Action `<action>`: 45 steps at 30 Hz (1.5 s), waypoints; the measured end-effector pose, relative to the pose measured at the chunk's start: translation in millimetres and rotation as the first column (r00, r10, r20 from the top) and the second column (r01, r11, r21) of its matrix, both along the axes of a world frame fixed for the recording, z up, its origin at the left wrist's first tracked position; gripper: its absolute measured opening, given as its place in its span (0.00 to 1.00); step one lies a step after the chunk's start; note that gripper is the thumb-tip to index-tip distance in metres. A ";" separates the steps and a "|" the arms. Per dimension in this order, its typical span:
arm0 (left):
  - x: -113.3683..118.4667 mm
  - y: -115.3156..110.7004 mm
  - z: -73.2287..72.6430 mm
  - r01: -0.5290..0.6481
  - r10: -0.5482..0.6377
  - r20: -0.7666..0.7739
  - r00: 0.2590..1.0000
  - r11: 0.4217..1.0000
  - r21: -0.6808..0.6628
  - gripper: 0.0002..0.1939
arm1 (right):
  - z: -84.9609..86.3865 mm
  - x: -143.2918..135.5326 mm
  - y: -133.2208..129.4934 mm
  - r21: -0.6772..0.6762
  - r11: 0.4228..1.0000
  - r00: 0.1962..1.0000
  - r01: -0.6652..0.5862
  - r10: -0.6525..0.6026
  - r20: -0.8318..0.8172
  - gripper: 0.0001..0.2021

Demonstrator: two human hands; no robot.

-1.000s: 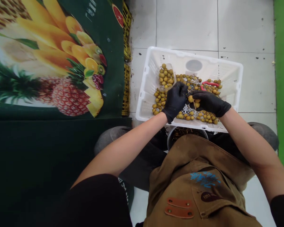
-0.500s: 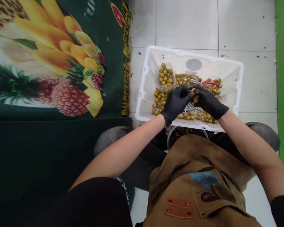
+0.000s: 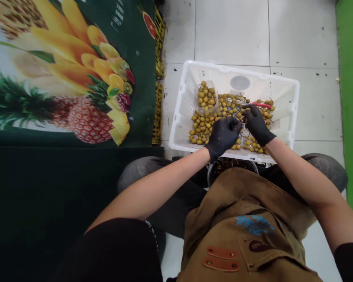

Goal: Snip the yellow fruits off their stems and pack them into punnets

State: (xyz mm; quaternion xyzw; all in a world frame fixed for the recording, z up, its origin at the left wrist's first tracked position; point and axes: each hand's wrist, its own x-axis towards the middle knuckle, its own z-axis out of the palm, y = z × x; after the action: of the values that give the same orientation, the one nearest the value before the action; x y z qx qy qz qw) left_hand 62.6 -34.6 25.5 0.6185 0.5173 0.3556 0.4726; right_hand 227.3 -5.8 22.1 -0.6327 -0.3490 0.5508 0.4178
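Over a white plastic crate [image 3: 178, 113] holding many yellow-brown longans [image 3: 201, 127], both my hands wear black gloves. The fingers of my left hand [image 3: 222, 134] are pinched together above the fruit; whatever they grip is too small to make out. Just to its right, my right hand [image 3: 256, 124] has its fingers curled round a longan, which is mostly hidden by the glove. A clear plastic box [image 3: 216, 94] with longans inside stands in the crate's far left corner. Beyond my right hand, a red-handled tool [image 3: 262, 105] lies on the fruit.
Between my knees and below the crate's near edge is a bucket [image 3: 208, 176] with dark twigs in it. A green board with printed fruit [image 3: 91, 121] stands at the left, beside yellow crates [image 3: 159, 113]. The tiled floor [image 3: 232, 31] stretches beyond.
My hands have moved apart, after being together at a longan and its stem. The left has drawn slightly nearer to me; the right has shifted a little, with its fingers bent downward.
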 end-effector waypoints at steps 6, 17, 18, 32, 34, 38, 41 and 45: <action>-2.3 -19.0 7.9 0.130 -0.052 0.192 0.980 0.899 -0.418 0.09 | 5.5 26.5 13.5 0.017 0.993 0.942 0.121 -0.110 -0.317 0.15; 10.4 -22.7 -10.8 0.177 -0.068 0.308 0.949 0.924 -0.338 0.30 | 24.7 -14.1 -30.5 0.134 0.989 0.933 0.069 -0.016 -0.360 0.23; 10.6 -23.6 -13.9 0.172 -0.084 0.296 0.952 0.943 -0.286 0.29 | 22.4 -14.6 -32.1 0.136 0.988 0.940 0.070 -0.020 -0.341 0.22; 8.7 -61.5 -11.2 -0.036 0.036 0.012 0.999 0.999 0.031 0.13 | 7.4 -5.0 -48.5 -0.049 0.999 0.997 -0.014 0.010 -0.077 0.05; -1.6 -64.1 -14.7 -0.086 0.087 -0.007 0.996 0.993 0.075 0.17 | 1.3 3.6 -54.8 -0.098 0.995 0.999 -0.020 0.015 -0.052 0.07; -18.1 -86.5 -17.4 0.218 -0.202 -0.194 0.960 0.974 0.064 0.19 | -0.1 10.1 -45.1 -0.132 0.991 0.998 -0.034 0.026 -0.063 0.09; -17.3 -114.8 -18.4 0.473 -0.433 -0.378 0.818 0.881 0.012 0.13 | 10.8 -10.3 -0.2 -0.052 0.995 0.995 -0.088 0.085 -0.053 0.05; -14.0 -139.0 -25.8 0.612 -0.547 -0.496 0.674 0.790 -0.040 0.15 | 28.3 -53.9 81.8 0.145 0.956 0.967 -0.253 0.246 0.068 0.04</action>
State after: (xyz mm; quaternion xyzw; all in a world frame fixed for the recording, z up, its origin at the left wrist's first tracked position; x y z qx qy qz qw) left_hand 48.6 -173.6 -0.3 0.8481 0.3703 0.0539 0.3751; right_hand 173.4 76.0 50.4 -0.5632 -0.4772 0.5551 0.3834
